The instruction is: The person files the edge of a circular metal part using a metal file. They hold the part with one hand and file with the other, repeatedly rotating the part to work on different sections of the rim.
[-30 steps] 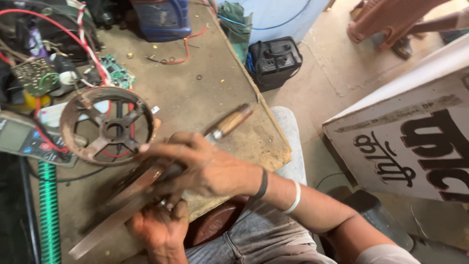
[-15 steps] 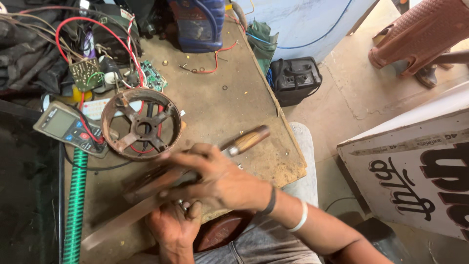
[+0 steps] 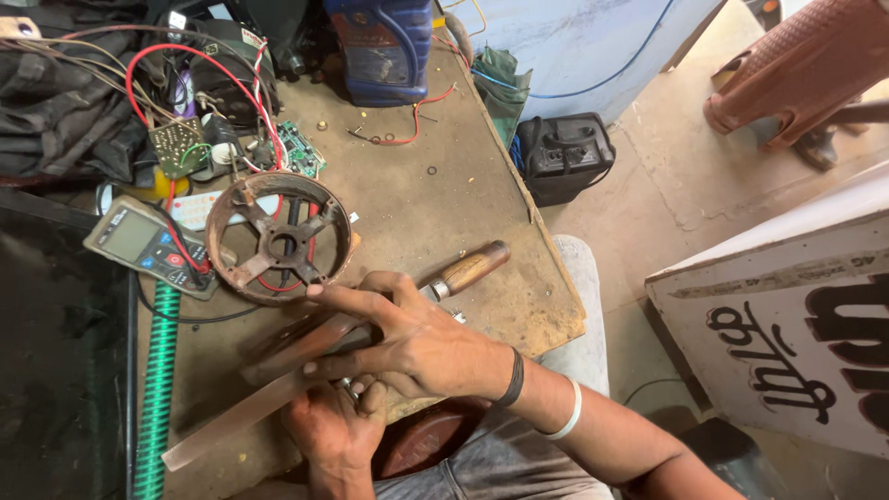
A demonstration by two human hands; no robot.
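A long, flat, rusty-brown metal blade (image 3: 243,414) lies slanted across the near edge of the workbench (image 3: 417,199). My right hand (image 3: 412,341) lies over its upper end, fingers stretched to the left and clamped around a darker brown part (image 3: 287,341). My left hand (image 3: 335,428) is just below it, fingers curled up around a small metal piece at the blade's underside. A tool with a wooden handle (image 3: 474,267) lies on the bench behind my right hand, its metal shaft hidden by the hand.
A rusty spoked round housing (image 3: 278,239) sits left of my hands, with a multimeter (image 3: 139,243), circuit boards (image 3: 179,143), tangled wires and a blue container (image 3: 384,46) beyond. A green ribbed hose (image 3: 157,389) runs down the left. On the floor stand a black box (image 3: 565,153), a white lettered board (image 3: 787,333) and a red stool (image 3: 806,65).
The view has shifted, so the bench and its things sit further right and lower. Both hands stay on the blade; my right fingers have stretched further left.
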